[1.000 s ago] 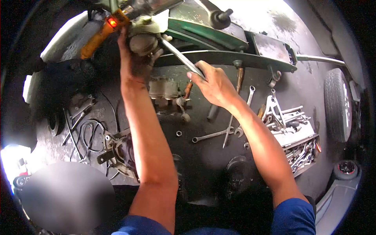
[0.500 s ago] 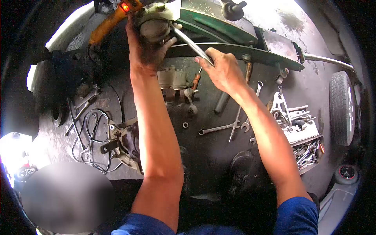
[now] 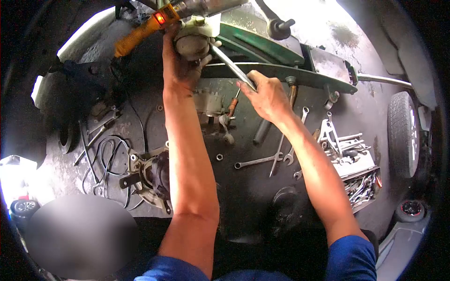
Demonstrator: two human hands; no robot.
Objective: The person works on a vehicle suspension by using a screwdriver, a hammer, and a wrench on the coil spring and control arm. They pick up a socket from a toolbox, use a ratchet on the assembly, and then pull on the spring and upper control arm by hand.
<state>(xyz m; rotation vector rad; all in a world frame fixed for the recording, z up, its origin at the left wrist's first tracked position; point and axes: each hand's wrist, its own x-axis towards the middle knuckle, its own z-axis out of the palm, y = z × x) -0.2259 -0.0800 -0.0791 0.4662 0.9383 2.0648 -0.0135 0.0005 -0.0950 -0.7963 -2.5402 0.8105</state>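
My right hand is closed around the lower end of a metal wrench, which slants up and left. The upper end of the wrench meets the round metal joint at the top centre. My left hand reaches up behind and beside this joint, with a fingertip showing near the wrench's end; what its other fingers do is mostly hidden. Just above my left hand lies a yellow-orange work light with a red glow on it.
A green floor jack stretches across the upper right. On the floor lie wrenches, a tool box, a cable, a removed metal part and a nut. A tyre stands at right.
The view has shifted, so the joint, the light and the jack appear slightly lower. Both hands keep about the same places at the joint and the wrench.
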